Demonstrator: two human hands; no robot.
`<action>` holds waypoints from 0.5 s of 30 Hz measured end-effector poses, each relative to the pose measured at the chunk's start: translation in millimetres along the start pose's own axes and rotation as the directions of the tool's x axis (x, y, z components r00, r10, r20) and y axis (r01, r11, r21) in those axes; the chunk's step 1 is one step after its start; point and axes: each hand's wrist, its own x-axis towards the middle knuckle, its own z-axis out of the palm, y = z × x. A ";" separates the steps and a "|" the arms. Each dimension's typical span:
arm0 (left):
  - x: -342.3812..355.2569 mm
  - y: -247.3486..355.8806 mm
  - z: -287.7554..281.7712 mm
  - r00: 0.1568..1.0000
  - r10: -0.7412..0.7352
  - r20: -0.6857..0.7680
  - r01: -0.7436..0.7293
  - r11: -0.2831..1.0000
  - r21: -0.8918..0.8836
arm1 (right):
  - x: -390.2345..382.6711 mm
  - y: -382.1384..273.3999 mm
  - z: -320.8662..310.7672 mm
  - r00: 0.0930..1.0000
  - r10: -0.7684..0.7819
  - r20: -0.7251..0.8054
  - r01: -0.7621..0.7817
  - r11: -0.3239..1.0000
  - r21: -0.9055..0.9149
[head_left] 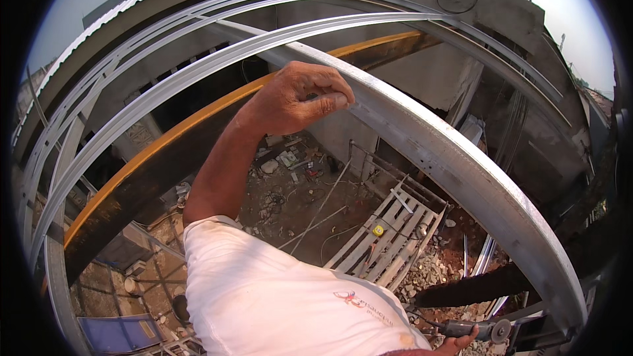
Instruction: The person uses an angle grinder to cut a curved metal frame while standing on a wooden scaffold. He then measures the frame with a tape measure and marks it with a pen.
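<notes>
My left hand is raised over the side of a long silver steel beam, its fingers curled toward the thumb at the beam’s upper portion; whether it grips the beam or something small is hidden. My right hand holds an angle grinder with a round disc at the lower right, below the beam and near its lower end. My white sleeve and shirt fill much of the lower middle.
Light metal channels cross above a yellow-edged dark beam. Far below lie a wooden pallet with a yellow tape measure, rubble and a blue panel. A concrete wall with looped cable stands behind.
</notes>
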 end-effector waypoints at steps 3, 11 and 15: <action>9.7 -27.1 -117.3 0.847 0.119 -0.519 0.378 0.550 0.745 | 42.5 22.4 2.3 0.980 0.187 0.075 -0.193 0.978 0.075; 62.2 -118.1 -112.4 0.754 -0.455 -0.473 0.628 0.292 0.721 | 76.9 54.9 -29.9 0.951 0.299 0.077 -0.307 0.946 0.106; 55.2 -111.7 -107.6 0.732 -0.407 -0.546 0.660 0.229 0.715 | -3.6 15.1 -4.4 0.989 0.067 0.130 -0.061 0.997 -0.052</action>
